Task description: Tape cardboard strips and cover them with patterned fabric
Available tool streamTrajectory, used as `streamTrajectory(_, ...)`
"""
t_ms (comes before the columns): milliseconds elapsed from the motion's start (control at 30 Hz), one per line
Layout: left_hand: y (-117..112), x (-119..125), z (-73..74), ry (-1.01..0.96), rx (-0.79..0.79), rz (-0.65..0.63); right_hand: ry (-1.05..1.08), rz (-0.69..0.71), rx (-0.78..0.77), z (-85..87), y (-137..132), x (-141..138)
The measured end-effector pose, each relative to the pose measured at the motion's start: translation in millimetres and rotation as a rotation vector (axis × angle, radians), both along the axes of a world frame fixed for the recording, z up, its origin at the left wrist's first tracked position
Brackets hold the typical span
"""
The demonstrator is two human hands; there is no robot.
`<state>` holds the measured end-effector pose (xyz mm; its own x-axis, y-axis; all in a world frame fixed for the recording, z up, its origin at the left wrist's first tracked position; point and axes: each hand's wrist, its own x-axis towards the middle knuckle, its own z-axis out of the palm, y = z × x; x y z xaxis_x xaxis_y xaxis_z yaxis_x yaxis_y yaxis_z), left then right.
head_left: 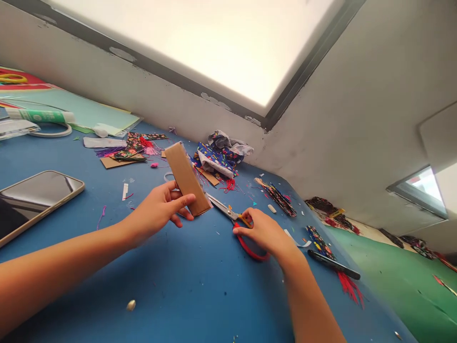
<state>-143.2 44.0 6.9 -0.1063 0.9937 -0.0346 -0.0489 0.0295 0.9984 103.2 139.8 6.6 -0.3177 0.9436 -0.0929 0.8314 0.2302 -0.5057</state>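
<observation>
My left hand point(166, 206) is closed on a narrow cardboard strip point(188, 178), thumb on its brown face, the strip tilted above the blue table. Some pale and patterned material shows along its right edge. My right hand point(262, 228) grips scissors point(230, 213) with red and yellow handles, fingers at the yellow loop. The blades point left toward the strip's lower right edge; whether they touch it I cannot tell. Behind the strip lies a crumpled heap of blue floral fabric point(219, 155) with red threads by it.
A phone point(39, 197) lies at left, with a green glue tube point(44, 116) and tape roll point(53, 131) behind. Floral pieces with tassels point(134, 145) lie further back. A black-handled cutter point(333, 264) and floral bookmark-like piece point(321, 241) lie right. A wall point(160, 100) bounds the table's back.
</observation>
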Motion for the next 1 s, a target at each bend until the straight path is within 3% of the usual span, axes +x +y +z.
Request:
streamTrajectory(100,-2.8,-1.1,3.0,0.004,0.016,-0.036,-0.152,-0.022,-0.066,2.3,9.6,18.6)
streamTrajectory(233,-7.3,1.1,7.7,-0.001,0.036,-0.003,-0.211,0.094,-0.117,3.4,9.7,25.8)
streamTrajectory(367,-9.8,3.0,9.7,-0.066,0.067,0.045,-0.209,0.174,-0.079,-4.5,-3.4,25.0)
streamTrajectory(600,-14.7,-2.2,17.6,-0.164,0.158,0.095,-0.06,0.115,0.02,-19.9,-36.4,25.9)
streamTrajectory(767,-18.4,-4.2,22.0,-0.198,0.197,0.085,0.551,0.118,-0.257,-13.9,-57.7,-2.0)
streamTrajectory(833,-19.1,-5.2,23.2,-0.22,0.226,0.105,0.566,0.197,-0.333,-5.6,-65.4,-20.4)
streamTrajectory(1000,-20.6,-10.5,29.2,-0.259,0.305,0.21,0.445,0.379,-0.252,13.0,-77.4,-57.4)
